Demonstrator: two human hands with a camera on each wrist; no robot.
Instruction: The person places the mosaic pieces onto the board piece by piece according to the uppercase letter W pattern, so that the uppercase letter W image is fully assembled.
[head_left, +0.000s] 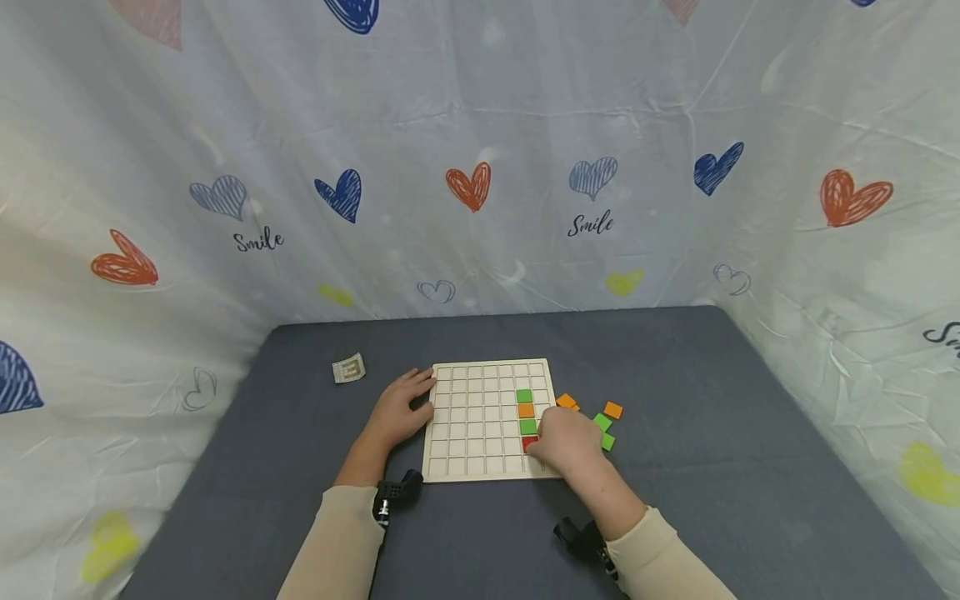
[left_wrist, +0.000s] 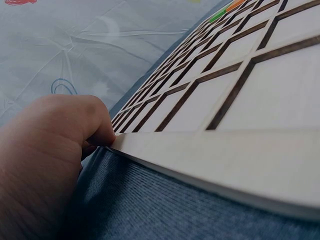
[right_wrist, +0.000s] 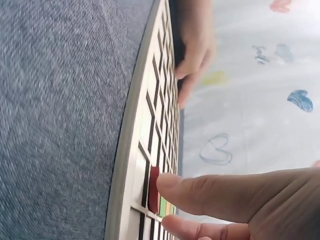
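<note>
The right hand (head_left: 572, 437) is bunched over the lower right of a pale wooden grid board (head_left: 483, 479), its thumb tip touching a red square tile (right_wrist: 154, 191); I cannot tell whether the other fingers pinch it too. The red tile is in the second column from the right. Above it in that column run a green tile (head_left: 528, 427), an orange tile (head_left: 526, 411) and another green tile (head_left: 524, 396). The left hand (head_left: 397, 412) is spread, thumb apart from the fingers, and touches the board's left edge near its upper corner.

Just right of the board, partly behind the right hand, lie loose orange tiles (head_left: 612, 410) and loose green tiles (head_left: 608, 442). Left of the board, beyond the left hand, is a small printed paper slip (head_left: 348, 368). All of it rests on a dark grey counter (head_left: 300, 467). Behind hangs a white curtain (head_left: 517, 250) printed with hearts and "Smile".
</note>
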